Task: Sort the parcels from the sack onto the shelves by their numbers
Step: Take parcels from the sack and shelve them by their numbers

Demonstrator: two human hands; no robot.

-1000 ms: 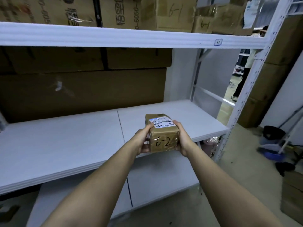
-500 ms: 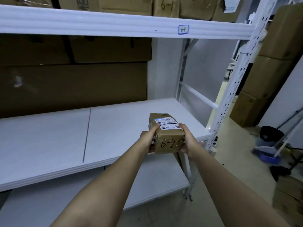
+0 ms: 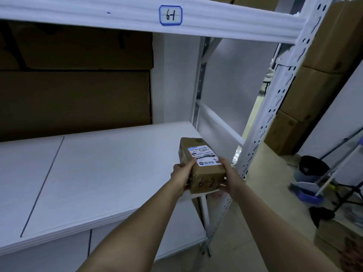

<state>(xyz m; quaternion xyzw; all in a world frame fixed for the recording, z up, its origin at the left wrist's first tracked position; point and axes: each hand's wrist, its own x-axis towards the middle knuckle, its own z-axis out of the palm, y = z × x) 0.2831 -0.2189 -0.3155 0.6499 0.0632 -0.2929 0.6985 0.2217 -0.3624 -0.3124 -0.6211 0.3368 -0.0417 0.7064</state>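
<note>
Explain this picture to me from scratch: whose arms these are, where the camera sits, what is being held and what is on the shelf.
No machine here: a person wears a camera on the head, looking forward and down, so the arms are their own. The left hand and right hand grip a brown parcel by its sides. It carries a printed label and the handwritten number 6-2. It is at the right front corner of a white shelf board. The beam above has a tag that seems to read 6-1. Large cardboard boxes stand at the back.

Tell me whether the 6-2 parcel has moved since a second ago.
Yes. The 6-2 parcel has gone rightward along the white shelf, toward its front right corner by the upright post.
</note>
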